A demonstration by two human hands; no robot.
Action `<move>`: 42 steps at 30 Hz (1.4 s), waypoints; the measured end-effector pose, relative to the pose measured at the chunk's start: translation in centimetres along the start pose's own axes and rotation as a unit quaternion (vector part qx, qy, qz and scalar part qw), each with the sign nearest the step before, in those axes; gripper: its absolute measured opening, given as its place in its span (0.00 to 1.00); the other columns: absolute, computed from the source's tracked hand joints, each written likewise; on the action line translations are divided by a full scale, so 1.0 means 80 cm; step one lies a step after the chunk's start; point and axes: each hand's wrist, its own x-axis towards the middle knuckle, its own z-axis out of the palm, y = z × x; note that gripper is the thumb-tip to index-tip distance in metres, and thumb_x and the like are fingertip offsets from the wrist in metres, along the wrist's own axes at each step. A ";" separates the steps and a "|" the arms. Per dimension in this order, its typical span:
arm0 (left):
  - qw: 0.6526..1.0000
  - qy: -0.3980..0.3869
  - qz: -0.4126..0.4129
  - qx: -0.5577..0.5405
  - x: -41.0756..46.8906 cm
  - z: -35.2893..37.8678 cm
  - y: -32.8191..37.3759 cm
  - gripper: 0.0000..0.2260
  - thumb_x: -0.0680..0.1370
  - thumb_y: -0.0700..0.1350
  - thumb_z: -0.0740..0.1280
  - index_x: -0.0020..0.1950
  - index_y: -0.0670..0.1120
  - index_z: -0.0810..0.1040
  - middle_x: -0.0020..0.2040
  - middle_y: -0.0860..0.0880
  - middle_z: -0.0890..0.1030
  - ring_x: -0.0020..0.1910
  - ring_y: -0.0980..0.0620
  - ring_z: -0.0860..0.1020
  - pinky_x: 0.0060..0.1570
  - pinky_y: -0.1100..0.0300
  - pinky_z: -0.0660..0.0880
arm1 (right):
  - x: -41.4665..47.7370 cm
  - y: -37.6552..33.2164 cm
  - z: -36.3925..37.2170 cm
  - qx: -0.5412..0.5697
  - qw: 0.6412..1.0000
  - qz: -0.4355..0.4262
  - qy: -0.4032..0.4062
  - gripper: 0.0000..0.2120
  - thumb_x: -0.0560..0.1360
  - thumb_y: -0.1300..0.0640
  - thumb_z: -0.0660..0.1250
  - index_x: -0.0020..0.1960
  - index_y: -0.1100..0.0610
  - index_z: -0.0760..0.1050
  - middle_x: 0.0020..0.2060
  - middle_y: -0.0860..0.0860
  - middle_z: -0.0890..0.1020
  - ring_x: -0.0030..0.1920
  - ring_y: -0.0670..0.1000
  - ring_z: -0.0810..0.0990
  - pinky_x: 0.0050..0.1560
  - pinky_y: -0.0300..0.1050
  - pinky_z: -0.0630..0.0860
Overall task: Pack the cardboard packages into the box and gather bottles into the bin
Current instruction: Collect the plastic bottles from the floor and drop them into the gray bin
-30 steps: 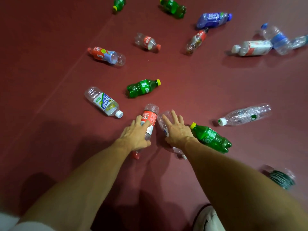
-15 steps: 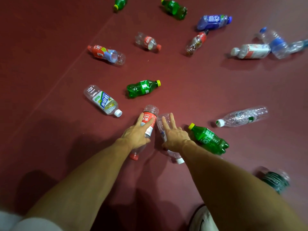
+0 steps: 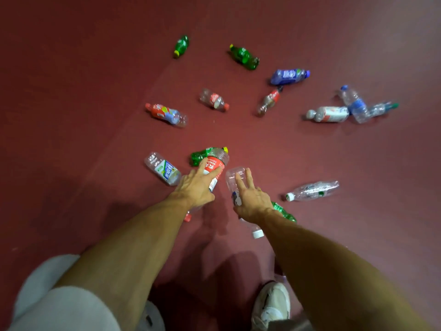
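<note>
My left hand [image 3: 195,187] grips a clear bottle with a red label [image 3: 216,163], lifted off the dark red floor, its red cap pointing down toward me. My right hand [image 3: 250,200] grips a clear bottle with a white cap [image 3: 235,177], also raised. A green bottle [image 3: 284,212] lies partly hidden under my right wrist. Another green bottle [image 3: 199,156] lies behind the red-label one. No bin or cardboard box shows in view.
Several more bottles lie scattered on the floor: a clear one [image 3: 163,168] to the left, a crushed clear one [image 3: 312,191] to the right, others farther off. My white shoe [image 3: 272,304] stands at the bottom.
Both hands closed around their bottles and lifted them off the floor. The view has pulled up and back, so my shoe and shorts now show.
</note>
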 end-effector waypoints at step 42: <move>0.677 0.274 -0.668 -0.141 -1.164 -0.402 0.049 0.25 0.82 0.52 0.55 0.80 0.60 0.54 0.81 0.49 0.48 0.64 0.41 0.71 0.58 0.47 0.74 | -0.821 -0.730 -0.325 -0.305 0.617 -0.725 -0.029 0.43 0.77 0.51 0.67 0.81 0.50 0.42 0.79 0.54 0.33 0.64 0.61 0.72 0.57 0.53 0.74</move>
